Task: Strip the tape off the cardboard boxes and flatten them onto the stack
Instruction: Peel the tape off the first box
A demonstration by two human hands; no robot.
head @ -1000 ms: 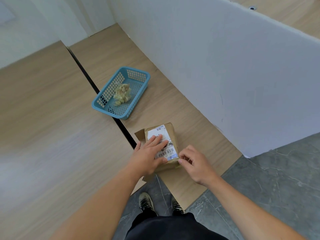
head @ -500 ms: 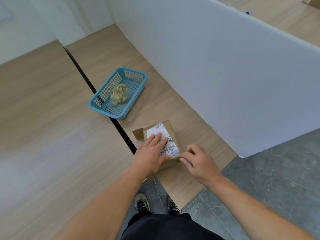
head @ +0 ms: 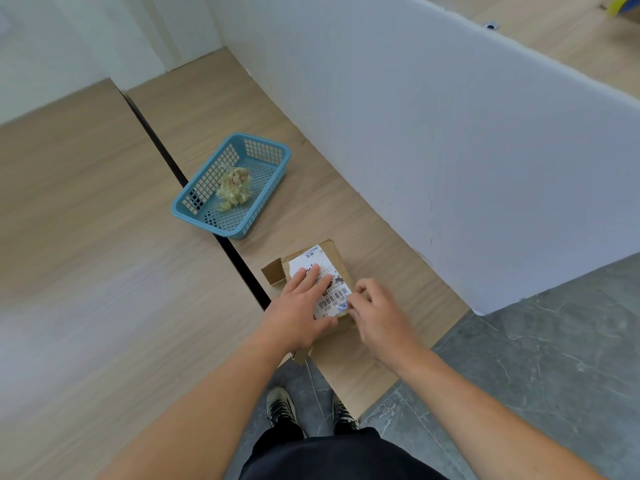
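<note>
Cardboard box (head: 334, 254): on the desk (head: 374, 216) near its front edge, directly under both grips. Small and brown, with a shipping label (head: 311, 266) on top. One end flap (head: 273, 271) stands open just beyond the left grip's fingertips.

Left grip (head: 298, 310): palm flat, fingers straight, pressing on the label to pin the box.

Right grip (head: 377, 317): fingers curled, tips pinching what looks like a clear tape end (head: 342, 306) at the label's near corner, just beside the left grip's thumb. Can't tell how much tape is lifted.

Handling, my read:
- The box is light, thin corrugated and probably empty. It crushes easily and will slide on the smooth desk unless pinned.
- The tape is thin and sticky, likely to tear or take label paper with it. Peel it low and slow along the seam.
- For flattening, take the box at flap edges and corners, not mid-panel.

Beyond the grips, to the left: blue basket (head: 183, 211), well apart from the box, sitting over the dark gap between the desk tops. It holds a wad of stripped tape (head: 235, 190).

Beyond and right of the right grip: white partition (head: 450, 150). No stack of flattened boxes in view.
</note>
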